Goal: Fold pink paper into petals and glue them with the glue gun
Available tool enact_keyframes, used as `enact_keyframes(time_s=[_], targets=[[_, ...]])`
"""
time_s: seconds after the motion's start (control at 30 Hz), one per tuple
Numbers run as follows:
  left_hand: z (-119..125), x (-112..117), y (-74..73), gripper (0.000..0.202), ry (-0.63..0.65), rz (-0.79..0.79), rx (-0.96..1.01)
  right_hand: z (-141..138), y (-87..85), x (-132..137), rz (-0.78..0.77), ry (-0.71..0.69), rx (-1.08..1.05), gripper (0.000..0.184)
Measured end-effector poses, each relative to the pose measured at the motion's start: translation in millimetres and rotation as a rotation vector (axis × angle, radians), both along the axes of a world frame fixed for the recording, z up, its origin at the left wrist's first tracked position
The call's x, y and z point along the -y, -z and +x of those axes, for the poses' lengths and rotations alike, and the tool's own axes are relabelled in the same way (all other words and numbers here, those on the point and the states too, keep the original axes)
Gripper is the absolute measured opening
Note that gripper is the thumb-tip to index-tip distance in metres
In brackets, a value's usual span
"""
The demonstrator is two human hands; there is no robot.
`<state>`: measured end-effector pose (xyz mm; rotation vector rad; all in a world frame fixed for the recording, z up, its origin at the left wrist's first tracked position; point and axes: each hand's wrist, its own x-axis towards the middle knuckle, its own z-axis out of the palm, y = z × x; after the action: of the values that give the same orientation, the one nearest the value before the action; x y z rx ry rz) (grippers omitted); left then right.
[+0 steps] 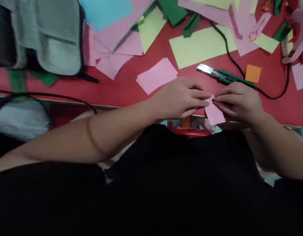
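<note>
My left hand [182, 97] and my right hand [237, 101] meet at the near edge of a red table [121, 88]. Both pinch a small pink paper piece [213, 113] between fingertips, with its lower part hanging past the table edge. Just beyond my right hand lies a green-handled utility knife [222, 75] with its blade out, pointing left. A loose pink paper rectangle [156, 75] lies flat just beyond my left hand.
Pink, light-green, dark-green and blue paper sheets and scraps cover the far side of the table. A small orange square [253, 73] sits right of the knife. A black cable [230, 52] loops across the right side. A grey bag [50, 36] rests at the far left.
</note>
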<state>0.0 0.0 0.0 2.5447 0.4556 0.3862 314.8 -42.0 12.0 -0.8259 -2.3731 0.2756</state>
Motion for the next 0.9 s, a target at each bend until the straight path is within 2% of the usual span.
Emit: enact_keyframes(time_s=[0.17,0.33,0.5,0.7,0.9], targets=[[-1.0,2.5,-2.7,0.04,-0.066,-0.049,-0.02,1.7,7.3,1.7,-0.046,0.058,0.091,0.013],[-2.0,2.9,-2.0,0.042,-0.028,0.042,-0.051,2.9,9.6,-2.1,-0.026,0.035,0.085,0.013],[-2.4,3.7,-6.9,0.041,-0.061,-0.011,-0.061,5.3,6.5,-4.1,-0.154,0.029,0.142,0.015],[-1.8,3.8,-10.4,0.036,-0.106,-0.094,0.006,4.6,3.1,-4.1,-0.133,0.01,0.168,0.02],[-2.5,4.5,-10.5,0.036,-0.082,-0.056,-0.003,2.6,1.2,-3.2,-0.111,-0.007,0.176,0.022]])
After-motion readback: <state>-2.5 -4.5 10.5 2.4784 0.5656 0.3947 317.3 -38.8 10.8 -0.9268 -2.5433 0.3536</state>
